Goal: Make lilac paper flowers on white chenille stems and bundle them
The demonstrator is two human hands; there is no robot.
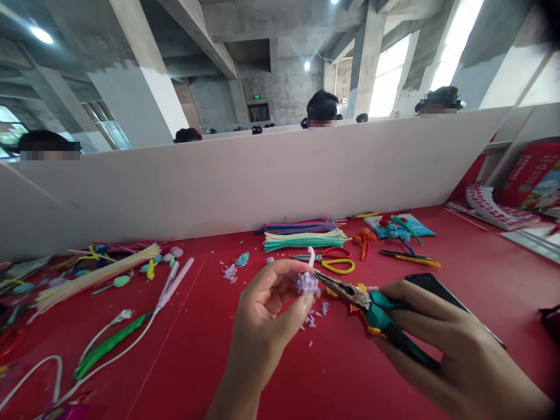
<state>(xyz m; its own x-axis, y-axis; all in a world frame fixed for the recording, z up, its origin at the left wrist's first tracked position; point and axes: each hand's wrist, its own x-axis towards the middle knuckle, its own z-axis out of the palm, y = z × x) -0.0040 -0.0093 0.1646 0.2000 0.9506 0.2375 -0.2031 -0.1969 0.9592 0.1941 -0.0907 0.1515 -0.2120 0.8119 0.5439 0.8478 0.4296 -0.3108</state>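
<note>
Between the thumb and fingers of my left hand [273, 315] is a small lilac pipe-cleaner ball [307, 283], with a pale hooked stem [311, 256] rising from its top. My right hand [455, 344] is wrapped round long-nose pliers [380, 312] with dark teal handles. Their worn, rusty-looking jaws reach the upper right side of the ball by the stem. Whether the tips grip the stem I cannot tell. Lilac clippings [311, 319] lie on the red table [196, 350] below the ball.
Bundled pipe cleaners [306, 239] lie by the white partition [245, 181], with yellow-and-red-handled scissors [336, 264] before them. A black phone [437, 291] is partly behind my right hand. At left lie a corded pink styling iron [177, 283] and more pipe cleaners [96, 280]. People's heads show beyond the partition.
</note>
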